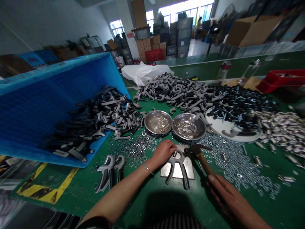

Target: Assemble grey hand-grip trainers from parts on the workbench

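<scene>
My left hand [165,152] is closed at the top of a grey hand grip strengthener [183,165], by its spring. The strengthener lies on a square metal plate [190,168], its two black-padded handles pointing toward me. In my right hand [222,189] is a hammer [205,160], gripped by its wooden handle. The dark hammer head hangs beside the strengthener's right shoulder; whether they touch I cannot tell. Left of my forearm, a few assembled hand grips [109,170] lie on the green table. Behind the plate stand two steel bowls, one with small washers [164,125], one with pins [187,128].
A blue crate [59,86] of grip handles lies tipped at left. More grey handles [176,90] are heaped at the back. Black knobs with screws [240,101], a white plate [228,132], metal springs [283,127] and scattered washers [240,168] cover the right side. A red bin [281,79] stands behind.
</scene>
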Tool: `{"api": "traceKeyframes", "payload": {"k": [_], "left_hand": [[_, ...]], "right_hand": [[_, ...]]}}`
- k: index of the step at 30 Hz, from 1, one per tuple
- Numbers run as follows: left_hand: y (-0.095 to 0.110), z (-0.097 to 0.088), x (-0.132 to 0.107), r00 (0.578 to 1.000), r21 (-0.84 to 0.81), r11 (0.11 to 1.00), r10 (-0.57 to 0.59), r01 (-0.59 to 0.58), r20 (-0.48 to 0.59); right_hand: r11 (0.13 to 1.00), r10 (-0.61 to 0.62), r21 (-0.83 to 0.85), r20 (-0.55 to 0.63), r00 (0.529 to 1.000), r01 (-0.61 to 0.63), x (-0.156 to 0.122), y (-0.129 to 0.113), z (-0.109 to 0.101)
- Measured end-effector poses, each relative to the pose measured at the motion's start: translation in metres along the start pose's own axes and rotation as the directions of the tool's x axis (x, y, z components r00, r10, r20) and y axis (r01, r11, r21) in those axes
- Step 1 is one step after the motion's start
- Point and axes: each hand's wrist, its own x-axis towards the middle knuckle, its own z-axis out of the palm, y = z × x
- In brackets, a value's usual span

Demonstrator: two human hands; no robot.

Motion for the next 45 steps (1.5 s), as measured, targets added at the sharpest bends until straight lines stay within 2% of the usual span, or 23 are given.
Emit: {"api": "traceKeyframes", "payload": {"k": [4, 7, 10, 14, 17, 21, 27, 29, 31, 33, 35, 41, 45], "left_hand": [[0.001, 0.006, -0.005, 0.997, 0.158, 0.985, 0.072, -0.069, -0.014], [-0.002, 0.013, -0.01, 0.974, 0.385, 0.898, 0.226, -0.212, 0.009], [-0.008, 0.021, -0.016, 0.946, 0.492, 0.816, 0.321, -0.304, 0.051], [-0.012, 0.026, -0.02, 0.94, 0.491, 0.815, 0.339, -0.307, 0.025], [-0.01, 0.023, -0.019, 0.935, 0.519, 0.792, 0.352, -0.322, 0.044], [-0.009, 0.016, -0.015, 0.917, 0.501, 0.777, 0.384, -0.382, 0.104], [-0.01, 0.016, -0.013, 0.945, 0.416, 0.854, 0.324, -0.312, 0.042], [-0.008, 0.013, -0.012, 0.929, 0.445, 0.82, 0.359, -0.359, 0.088], [-0.006, 0.008, -0.009, 0.893, 0.468, 0.763, 0.417, -0.446, 0.17], [-0.004, 0.003, -0.006, 0.868, 0.453, 0.742, 0.447, -0.494, 0.214], [-0.004, 0.001, -0.004, 0.873, 0.427, 0.761, 0.441, -0.487, 0.209], [-0.005, 0.003, -0.009, 0.934, 0.333, 0.872, 0.336, -0.358, 0.123], [0.003, -0.004, -0.033, 0.978, 0.241, 0.955, 0.196, -0.173, -0.074]], "right_hand": [[1.0, 0.001, 0.01, 0.031, 1.0, -0.001, -0.001, -0.001, 0.001], [1.0, -0.001, -0.019, 0.021, 1.0, 0.001, -0.005, -0.004, 0.0], [0.996, -0.021, -0.092, 0.02, 1.0, 0.022, -0.008, -0.01, -0.002], [0.962, -0.065, -0.26, 0.102, 0.993, 0.09, -0.005, -0.016, -0.01], [0.932, -0.065, -0.343, 0.16, 0.985, 0.117, 0.0, -0.017, -0.016], [0.913, -0.08, -0.386, 0.157, 0.984, 0.136, -0.001, -0.022, -0.018], [0.934, -0.041, -0.347, 0.129, 0.991, 0.084, -0.011, -0.027, -0.014], [0.944, -0.006, -0.326, 0.116, 0.993, 0.044, -0.013, -0.026, -0.013], [0.953, 0.056, -0.302, 0.11, 0.992, -0.021, -0.014, -0.024, -0.013], [0.958, 0.108, -0.276, 0.119, 0.987, -0.072, -0.016, -0.022, -0.013], [0.963, 0.125, -0.256, 0.127, 0.984, -0.089, -0.02, -0.021, -0.011], [0.966, 0.046, -0.258, 0.113, 0.993, -0.015, -0.023, -0.024, -0.013], [0.889, -0.14, -0.423, 0.118, 0.983, 0.177, -0.017, -0.043, -0.025]]}}
